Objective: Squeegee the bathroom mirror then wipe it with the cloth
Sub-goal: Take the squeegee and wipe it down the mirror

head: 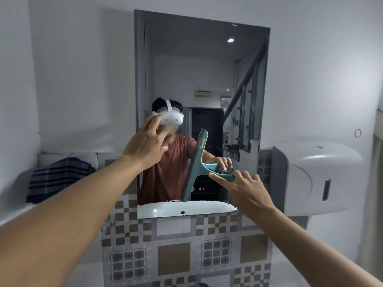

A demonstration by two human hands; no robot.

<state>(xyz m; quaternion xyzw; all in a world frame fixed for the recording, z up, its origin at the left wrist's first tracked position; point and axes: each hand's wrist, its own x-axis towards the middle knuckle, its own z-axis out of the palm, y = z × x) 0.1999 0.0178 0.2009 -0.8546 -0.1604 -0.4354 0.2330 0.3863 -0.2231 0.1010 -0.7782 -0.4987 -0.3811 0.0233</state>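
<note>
A tall mirror (203, 75) hangs on the wall straight ahead. My right hand (246, 189) grips the handle of a teal squeegee (195, 166), whose long blade stands nearly upright against the lower middle of the glass. My left hand (145, 143) is stretched out with fingers loosely spread, lying flat against the mirror's lower left part; it holds nothing. A dark striped cloth (56, 179) lies folded on the ledge to the left of the mirror.
A white paper dispenser (315, 179) is mounted on the wall right of the mirror. Patterned brown and grey tiles (182, 245) cover the wall below the glass. A small ring hook (358, 132) sits on the right wall. The mirror reflects a person wearing a headset.
</note>
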